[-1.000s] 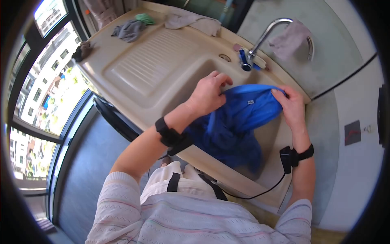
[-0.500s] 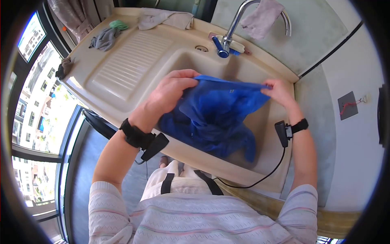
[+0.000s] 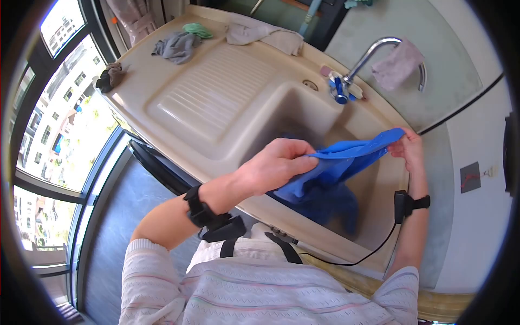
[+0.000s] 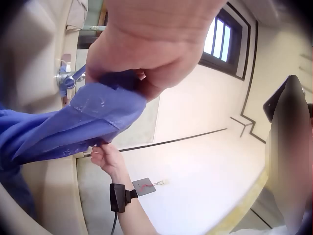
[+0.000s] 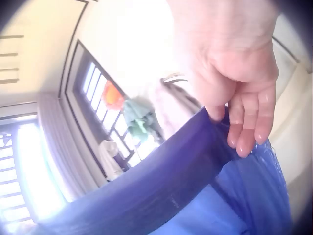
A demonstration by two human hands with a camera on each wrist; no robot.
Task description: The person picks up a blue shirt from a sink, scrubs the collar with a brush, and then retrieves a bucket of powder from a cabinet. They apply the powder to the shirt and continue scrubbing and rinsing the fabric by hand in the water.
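Over the sink basin, both hands are at work on one blue garment. Its upper edge runs between the left hand and the right hand. The left grips its end with the thumb against the fingers; the right pinches the far corner, its lower fingers lying along the cloth, as the right wrist view shows. Below that taut edge the rest hangs in folds into the basin; whether it touches the bottom cannot be told.

The step in hand seems to be spreading the garment by its edge. The next move probably calls for keeping both grips while the bunched lower part is lifted or turned.

Beyond the hands, a tap with a blue handle stands behind the basin, a pale cloth draped over its spout. Further left on the ribbed surface lie a grey cloth and a green one.
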